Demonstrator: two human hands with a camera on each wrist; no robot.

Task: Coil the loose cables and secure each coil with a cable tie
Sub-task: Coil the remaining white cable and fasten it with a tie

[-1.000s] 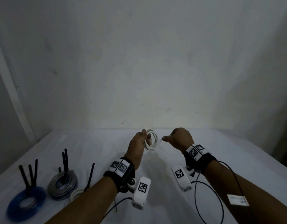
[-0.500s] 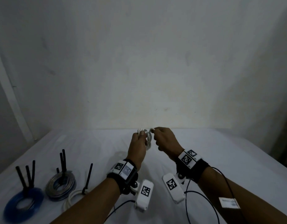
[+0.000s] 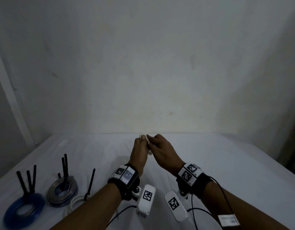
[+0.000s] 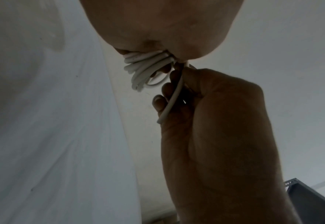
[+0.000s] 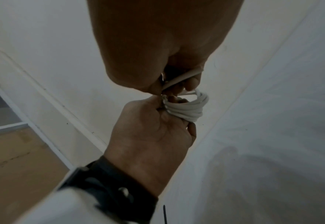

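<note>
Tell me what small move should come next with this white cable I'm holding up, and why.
Probably lay the last free end onto the coil. The left hand grips the white coil with several loops already bunched, while the right hand pinches only a short loose tail. With so little cable left, folding it alongside the loops seems the sensible step before fetching a tie.

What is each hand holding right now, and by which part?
The left hand grips the small white cable coil by one side of its bunched loops. The right hand pinches the same cable's loose tail close to the coil.
</note>
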